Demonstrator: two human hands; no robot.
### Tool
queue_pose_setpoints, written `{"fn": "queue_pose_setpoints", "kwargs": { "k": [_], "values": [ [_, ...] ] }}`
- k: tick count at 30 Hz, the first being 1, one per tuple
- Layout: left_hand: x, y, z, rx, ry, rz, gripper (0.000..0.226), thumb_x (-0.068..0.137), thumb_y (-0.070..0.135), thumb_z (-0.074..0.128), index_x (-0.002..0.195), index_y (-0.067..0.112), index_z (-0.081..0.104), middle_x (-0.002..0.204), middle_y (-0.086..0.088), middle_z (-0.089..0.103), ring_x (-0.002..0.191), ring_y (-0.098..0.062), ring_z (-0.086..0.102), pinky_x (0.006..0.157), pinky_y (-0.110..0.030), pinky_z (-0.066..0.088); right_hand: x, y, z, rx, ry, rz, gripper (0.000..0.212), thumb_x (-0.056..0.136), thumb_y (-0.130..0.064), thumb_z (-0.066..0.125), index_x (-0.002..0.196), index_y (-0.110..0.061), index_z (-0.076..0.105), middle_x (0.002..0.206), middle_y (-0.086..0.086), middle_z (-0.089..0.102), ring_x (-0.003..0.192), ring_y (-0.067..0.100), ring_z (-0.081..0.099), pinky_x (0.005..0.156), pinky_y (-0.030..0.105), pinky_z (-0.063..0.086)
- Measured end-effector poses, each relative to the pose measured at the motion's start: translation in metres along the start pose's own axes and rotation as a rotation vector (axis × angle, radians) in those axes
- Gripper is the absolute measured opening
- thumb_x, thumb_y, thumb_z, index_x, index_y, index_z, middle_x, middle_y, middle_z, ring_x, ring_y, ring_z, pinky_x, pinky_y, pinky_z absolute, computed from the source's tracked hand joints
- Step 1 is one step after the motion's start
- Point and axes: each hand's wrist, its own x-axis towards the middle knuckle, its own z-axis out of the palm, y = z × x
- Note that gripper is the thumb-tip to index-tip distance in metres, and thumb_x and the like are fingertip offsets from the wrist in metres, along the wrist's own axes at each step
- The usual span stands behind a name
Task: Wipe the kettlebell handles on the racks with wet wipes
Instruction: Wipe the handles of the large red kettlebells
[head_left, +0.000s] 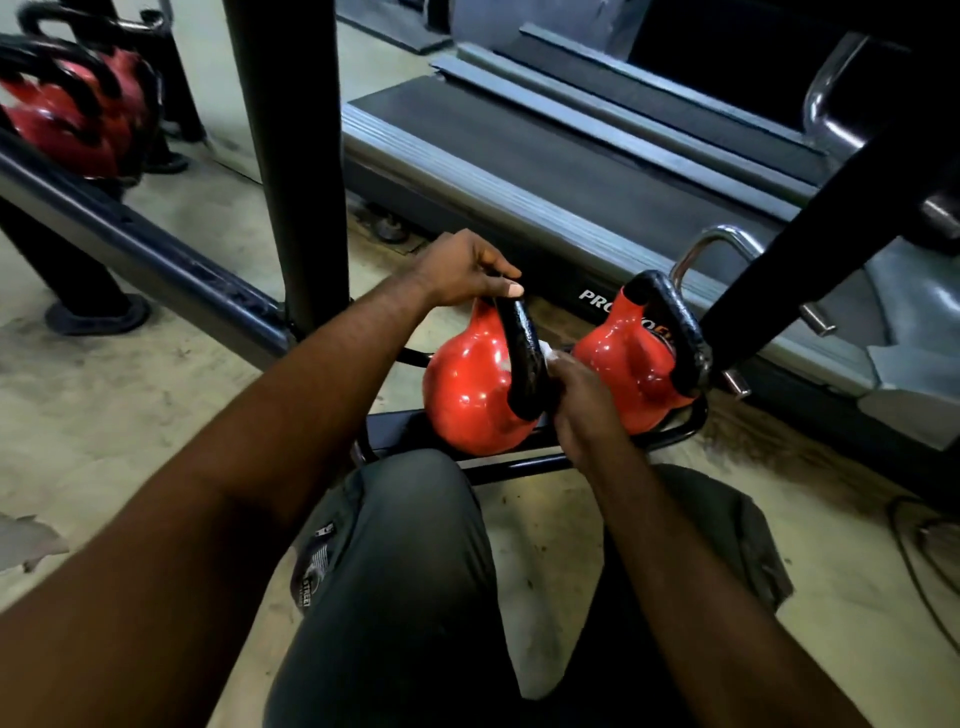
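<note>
Two red kettlebells with black handles sit on the bottom shelf of a black rack (519, 462). My left hand (462, 273) grips the top of the handle of the left kettlebell (472, 389). My right hand (582, 400) holds a white wet wipe (548, 352) against the right side of that same handle, low down. Only a small corner of the wipe shows above my fingers. The right kettlebell (628, 358) stands untouched beside my right hand.
A black rack upright (296, 156) rises just left of my left hand, and a slanted rack bar (810, 244) crosses on the right. More red kettlebells (67, 114) sit on the upper shelf at far left. A treadmill (571, 166) lies behind the rack. My knees (405, 545) are below.
</note>
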Motion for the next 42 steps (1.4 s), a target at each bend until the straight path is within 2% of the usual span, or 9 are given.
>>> {"fn": "queue_pose_setpoints", "kwargs": {
  "k": [6,10,16,22,28,31,37,39,42],
  "values": [
    [-0.002,-0.005,0.005,-0.076,0.006,0.014,0.034,0.074,0.042,0.083,0.105,0.031,0.076,0.109,0.014,0.073,0.107,0.004,0.063,0.105,-0.031,0.047,-0.031,0.022,-0.004,-0.850,0.199,-0.790,0.033,0.097,-0.013,0.056,0.130,-0.010,0.062,0.133,-0.004,0.058,0.127,0.007,0.051,0.113,0.022,0.034],
    [-0.006,-0.002,0.005,-0.119,-0.028,-0.006,0.036,0.078,0.036,0.080,0.113,0.030,0.073,0.125,0.010,0.066,0.115,-0.001,0.060,0.108,-0.031,0.043,-0.016,0.010,-0.001,-1.558,0.016,-1.114,0.037,0.093,-0.021,0.047,0.125,-0.010,0.064,0.138,0.009,0.057,0.139,0.025,0.042,0.116,0.055,0.024],
    [-0.005,-0.004,0.007,-0.159,-0.030,-0.020,0.036,0.076,0.036,0.082,0.110,0.032,0.074,0.120,0.012,0.068,0.113,-0.001,0.061,0.109,-0.035,0.044,-0.016,-0.014,0.002,-2.117,-0.296,-1.301,0.036,0.087,-0.020,0.044,0.105,-0.008,0.072,0.112,0.015,0.067,0.130,0.038,0.049,0.119,0.062,0.006],
    [-0.009,-0.003,0.008,-0.192,-0.038,-0.008,0.035,0.079,0.028,0.081,0.113,0.028,0.072,0.120,0.011,0.066,0.114,-0.003,0.062,0.108,-0.033,0.045,-0.021,0.008,-0.048,-1.796,-0.267,-1.522,0.039,0.088,-0.006,0.049,0.125,-0.005,0.063,0.144,0.012,0.052,0.142,0.033,0.037,0.118,0.057,0.019],
    [-0.024,0.002,0.016,0.050,0.083,0.022,0.037,0.085,0.040,0.073,0.121,0.033,0.068,0.138,0.000,0.059,0.124,-0.010,0.056,0.111,-0.036,0.041,-0.017,0.045,-0.056,-1.451,-0.140,-1.368,0.048,0.091,-0.006,0.049,0.139,-0.004,0.052,0.152,0.013,0.041,0.144,0.034,0.032,0.116,0.056,0.027],
    [-0.036,0.011,0.031,0.103,0.151,0.119,0.033,0.087,0.032,0.073,0.118,0.021,0.071,0.138,-0.006,0.058,0.125,-0.011,0.055,0.107,-0.022,0.038,-0.024,0.059,-0.039,-1.213,-0.055,-1.239,0.046,0.096,-0.004,0.044,0.142,-0.001,0.047,0.154,0.016,0.036,0.145,0.036,0.029,0.118,0.053,0.025],
    [-0.043,0.013,0.041,0.083,0.181,0.107,0.032,0.088,0.030,0.071,0.119,0.020,0.071,0.143,-0.009,0.053,0.131,-0.007,0.050,0.105,-0.012,0.031,-0.028,0.046,0.002,-0.543,0.167,-0.574,0.043,0.102,-0.018,0.040,0.145,-0.011,0.046,0.149,0.006,0.047,0.140,0.016,0.041,0.115,0.025,0.029],
    [-0.043,0.015,0.040,0.068,0.173,0.079,0.033,0.088,0.031,0.072,0.119,0.022,0.071,0.145,-0.006,0.052,0.132,-0.007,0.048,0.107,-0.016,0.032,-0.015,0.033,0.005,-0.298,0.140,-0.333,0.039,0.099,-0.033,0.043,0.128,-0.017,0.063,0.128,0.002,0.065,0.120,0.014,0.057,0.106,0.029,0.041],
    [-0.040,0.017,0.041,0.047,0.155,0.033,0.033,0.087,0.032,0.073,0.119,0.024,0.071,0.146,-0.002,0.051,0.132,-0.008,0.048,0.109,-0.020,0.033,0.016,0.008,0.003,-0.021,-0.012,-0.086,0.024,0.095,-0.020,0.047,0.101,-0.014,0.070,0.100,0.006,0.070,0.097,0.020,0.064,0.089,0.034,0.047]
  ]
}}
